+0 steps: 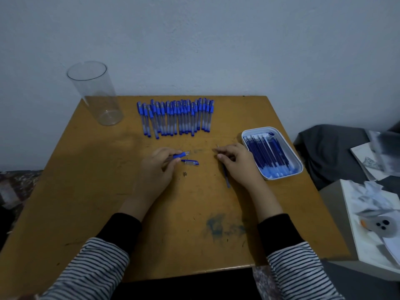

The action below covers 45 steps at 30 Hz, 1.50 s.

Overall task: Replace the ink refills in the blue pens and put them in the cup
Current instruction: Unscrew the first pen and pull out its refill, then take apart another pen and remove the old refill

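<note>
Lying in a close row along the far edge of the worn brown wooden table are the blue-capped clear-barrelled ballpoint pens, caps toward the wall. The tall clear plastic cup stands upright at the far left corner, well apart from the row, with nothing visible inside. A white oval plastic tray sits at the right edge, filled with dark blue ink refills.

Near the table's centre, the left hand pinches an uncapped pen barrel with blue grip between thumb and fingers, its open end pointing right. Just beside it on the table lie a loose blue pen cap and, nearer the front edge, a small metal pen tip. The right hand, just left of the tray, is curled round a single thin blue refill; its lower end shows below the palm. A smudged blue ink stain marks the table toward the front edge, between the striped sleeves.
</note>
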Motion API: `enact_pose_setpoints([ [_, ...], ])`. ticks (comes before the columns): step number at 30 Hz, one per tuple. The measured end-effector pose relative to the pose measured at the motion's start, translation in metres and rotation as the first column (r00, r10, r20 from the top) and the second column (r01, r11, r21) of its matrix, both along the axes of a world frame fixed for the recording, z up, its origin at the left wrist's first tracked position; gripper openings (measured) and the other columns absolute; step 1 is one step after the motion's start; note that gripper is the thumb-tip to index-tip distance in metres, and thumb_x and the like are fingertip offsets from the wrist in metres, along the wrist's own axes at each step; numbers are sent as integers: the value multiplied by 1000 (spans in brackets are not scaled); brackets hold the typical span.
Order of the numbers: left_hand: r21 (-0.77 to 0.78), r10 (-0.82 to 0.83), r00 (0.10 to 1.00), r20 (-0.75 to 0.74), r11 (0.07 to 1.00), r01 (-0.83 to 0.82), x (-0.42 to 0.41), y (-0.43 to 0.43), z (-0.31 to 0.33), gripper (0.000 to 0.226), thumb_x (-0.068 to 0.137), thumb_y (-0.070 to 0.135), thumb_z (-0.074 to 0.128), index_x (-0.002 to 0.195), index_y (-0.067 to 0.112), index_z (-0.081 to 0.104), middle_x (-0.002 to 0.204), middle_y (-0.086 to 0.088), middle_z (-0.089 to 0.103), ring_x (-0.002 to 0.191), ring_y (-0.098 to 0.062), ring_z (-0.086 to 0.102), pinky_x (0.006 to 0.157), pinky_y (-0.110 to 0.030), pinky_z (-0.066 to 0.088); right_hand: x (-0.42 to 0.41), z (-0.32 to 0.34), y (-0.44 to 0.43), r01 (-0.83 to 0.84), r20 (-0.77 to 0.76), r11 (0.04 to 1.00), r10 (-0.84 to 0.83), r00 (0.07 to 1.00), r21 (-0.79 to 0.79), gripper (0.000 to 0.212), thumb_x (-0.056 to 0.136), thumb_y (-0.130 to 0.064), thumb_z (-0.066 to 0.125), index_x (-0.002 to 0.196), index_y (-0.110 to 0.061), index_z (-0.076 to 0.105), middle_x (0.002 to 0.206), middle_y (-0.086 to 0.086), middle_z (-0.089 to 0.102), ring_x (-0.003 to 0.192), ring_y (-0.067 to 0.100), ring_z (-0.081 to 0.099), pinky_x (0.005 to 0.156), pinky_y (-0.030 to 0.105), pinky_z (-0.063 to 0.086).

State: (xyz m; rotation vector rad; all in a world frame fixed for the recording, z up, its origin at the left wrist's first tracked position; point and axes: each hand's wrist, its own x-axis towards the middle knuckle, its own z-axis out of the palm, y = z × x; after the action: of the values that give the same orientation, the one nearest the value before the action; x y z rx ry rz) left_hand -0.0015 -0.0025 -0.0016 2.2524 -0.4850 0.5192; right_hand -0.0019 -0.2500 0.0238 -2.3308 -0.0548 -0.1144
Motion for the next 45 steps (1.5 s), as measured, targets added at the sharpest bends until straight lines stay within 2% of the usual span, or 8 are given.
enact_pose_setpoints([
  [4,-26,23,999,33,999,-22,-5,-12,5,18,92,5,70,110,8,73,103,8,65,92,13,55,84,0,39,-10,7,-5,-29,18,999,29,999,36,27,95,-13,63,122,-16,69,116,0,59,94,-2,57,79,0,42],
  [10,-104,-29,997,67,994,36,-24,-44,8,17,93,6,70,109,10,73,102,12,61,95,10,56,85,-8,47,-25,23,-38,95,136,994,-101,986,49,25,96,-10,61,119,-16,70,111,-6,63,91,-9,55,77,0,40],
  [15,-113,-76,990,119,990,90,-36,-74,5,15,94,9,70,109,8,73,103,13,62,94,4,57,83,-15,53,-19,24,-75,276,107,960,-270,957,-39,25,95,-8,62,118,-11,71,109,5,71,95,12,61,87,25,50],
  [20,-89,-113,986,123,988,124,-38,-82,1,19,98,20,65,112,10,73,106,3,69,96,-8,65,82,-30,58,-14,20,-94,267,-31,958,-272,962,-100,21,91,-11,69,112,-15,74,103,6,72,97,18,65,94,38,54],
  [25,-61,-105,989,108,992,112,-38,-80,1,19,96,16,69,114,12,72,105,4,69,94,-8,65,79,-34,58,-10,22,-94,240,-79,957,-256,963,-165,22,90,-17,71,112,-18,73,100,3,72,95,16,65,91,33,54],
  [39,-79,-100,990,103,991,109,-41,-80,4,19,93,11,72,113,11,73,104,11,65,93,-3,61,80,-32,58,-14,33,-83,198,-57,933,-224,973,-301,26,95,-4,58,115,-11,73,113,6,71,92,9,58,76,13,36],
  [42,-91,-90,992,92,991,98,-41,-80,4,19,94,12,71,113,10,73,105,8,67,94,-6,63,81,-31,58,-17,32,-83,230,-41,940,-248,968,-251,29,96,-2,54,116,-11,73,111,8,71,91,9,58,77,16,40],
  [45,-104,-81,993,87,991,90,-42,-80,6,20,94,12,70,114,9,73,106,4,69,94,-3,62,83,-21,56,-21,32,-80,321,14,943,-321,947,-87,30,98,-4,51,117,-15,72,102,9,70,88,22,65,75,29,52],
])
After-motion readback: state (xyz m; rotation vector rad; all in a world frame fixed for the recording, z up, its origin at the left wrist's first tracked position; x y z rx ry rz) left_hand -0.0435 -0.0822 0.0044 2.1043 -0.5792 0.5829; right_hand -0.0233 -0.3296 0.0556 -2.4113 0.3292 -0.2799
